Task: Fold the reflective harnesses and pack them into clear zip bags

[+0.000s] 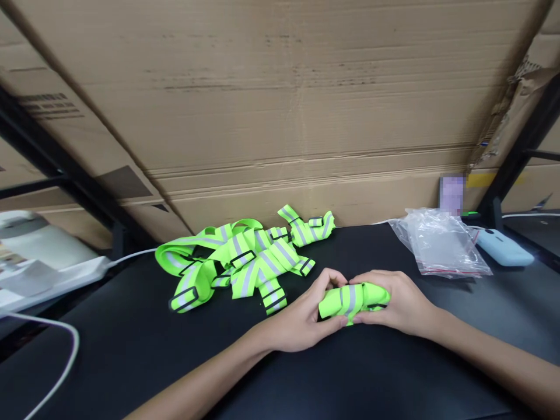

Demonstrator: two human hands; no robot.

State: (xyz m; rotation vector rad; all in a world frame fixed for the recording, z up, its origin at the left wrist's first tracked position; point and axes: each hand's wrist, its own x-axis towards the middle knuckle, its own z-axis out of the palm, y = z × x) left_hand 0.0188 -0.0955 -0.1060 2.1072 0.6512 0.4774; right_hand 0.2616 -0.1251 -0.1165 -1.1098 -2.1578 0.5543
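A black tabletop [131, 350] runs back to a wall of cardboard sheets [280, 116]. A loose pile of neon-green reflective straps [245, 262] lies near the cardboard. To the right sit clear plastic bags [441, 245], with a pale blue device [503, 248] just beside them. Far left there's a white machine [39, 251] and a white cable [65, 356].

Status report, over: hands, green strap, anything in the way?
Left hand and right hand both closed on folded green strap. Loose strap pile beyond left hand, apart. Plastic bags to the right.
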